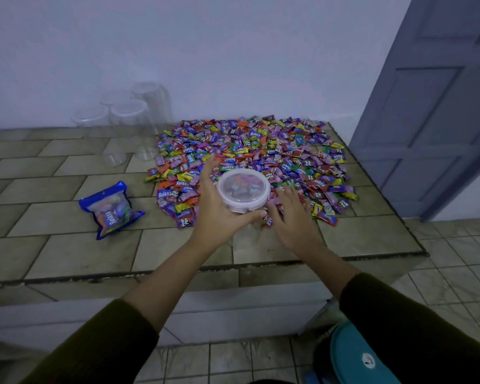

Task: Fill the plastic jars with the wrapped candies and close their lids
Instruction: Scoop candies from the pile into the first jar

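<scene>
While the left hand (219,213) curls around the lidded jar (244,189) at the candy pile's (261,151) near edge, the right hand (293,214) lies spread flat on the pile just right of it

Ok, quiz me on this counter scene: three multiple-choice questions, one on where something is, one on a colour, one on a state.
1. Where do the empty clear plastic jars stand?
A. By the wall, back-left of the pile of wrapped candies
B. At the counter's front edge
C. On the floor

2. What colour edges the sealed plastic candy bag?
A. Red
B. Blue
C. White

3. How is the round clear plastic jar gripped by the left hand?
A. Open and empty
B. Lid on, candies inside
C. Lying on its side

Answers:
1 A, they stand against the wall beyond the pile's left edge.
2 B, a blue border frames its clear window.
3 B, the lid covers it and wrappers show through.
</scene>
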